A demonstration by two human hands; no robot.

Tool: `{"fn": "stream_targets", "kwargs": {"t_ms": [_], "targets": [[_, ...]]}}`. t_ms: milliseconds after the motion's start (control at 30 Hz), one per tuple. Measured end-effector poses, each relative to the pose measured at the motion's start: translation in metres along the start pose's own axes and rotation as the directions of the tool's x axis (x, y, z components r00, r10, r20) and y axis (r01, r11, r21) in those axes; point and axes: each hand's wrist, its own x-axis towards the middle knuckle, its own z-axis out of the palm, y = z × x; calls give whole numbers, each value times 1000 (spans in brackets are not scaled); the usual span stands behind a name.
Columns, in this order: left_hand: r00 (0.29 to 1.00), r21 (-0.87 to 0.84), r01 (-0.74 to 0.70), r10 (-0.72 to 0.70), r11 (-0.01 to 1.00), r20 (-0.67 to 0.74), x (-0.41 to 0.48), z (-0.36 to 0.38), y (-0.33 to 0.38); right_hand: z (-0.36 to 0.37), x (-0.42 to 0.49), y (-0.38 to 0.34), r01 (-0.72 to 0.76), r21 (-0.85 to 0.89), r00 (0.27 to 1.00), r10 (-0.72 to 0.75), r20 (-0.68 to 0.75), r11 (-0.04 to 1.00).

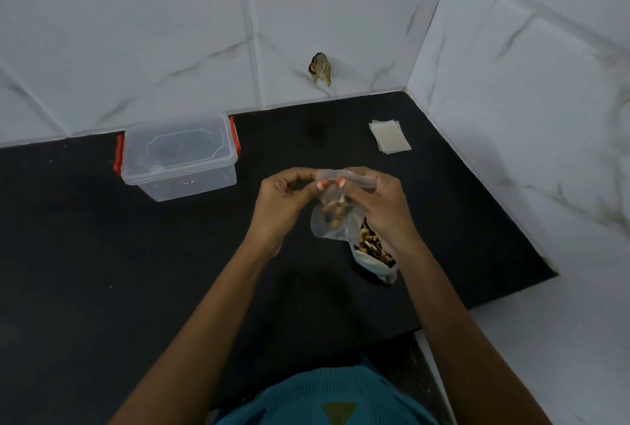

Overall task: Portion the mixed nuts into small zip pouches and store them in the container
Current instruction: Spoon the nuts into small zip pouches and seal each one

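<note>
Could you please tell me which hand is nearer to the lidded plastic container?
Left. The left hand is right of the container; the right hand lies farther right, beyond the pouch.

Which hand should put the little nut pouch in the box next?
Probably the left. The left hand is nearer the container; the right hand would have to cross over. Both pinch the pouch top now, and the lid looks closed.

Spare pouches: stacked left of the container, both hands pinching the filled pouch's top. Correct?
No. The head view shows the spare pouches stacked right of the container. The rest holds: left hand and right hand both pinch the filled pouch at its top.
</note>
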Motion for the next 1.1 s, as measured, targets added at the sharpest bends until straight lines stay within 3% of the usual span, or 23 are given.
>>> {"fn": "stream_targets", "kwargs": {"t_ms": [233, 667, 933, 1100], "targets": [[993, 81, -72, 79, 994, -86, 1, 0, -4, 2, -3, -2, -10, 65, 1000, 9, 16, 998], [999, -95, 24, -28, 995, -45, -3, 5, -5, -2, 2, 3, 42, 21, 994, -39, -98, 999], [998, 126, -36, 41, 991, -40, 0, 5, -4, -3, 0, 4, 19, 10, 999, -19, -49, 1000], [997, 121, -20, 29, 992, -71, 0, 4, -3, -9, 0, 3, 4, 14, 998, -3, -70, 1000]]}}
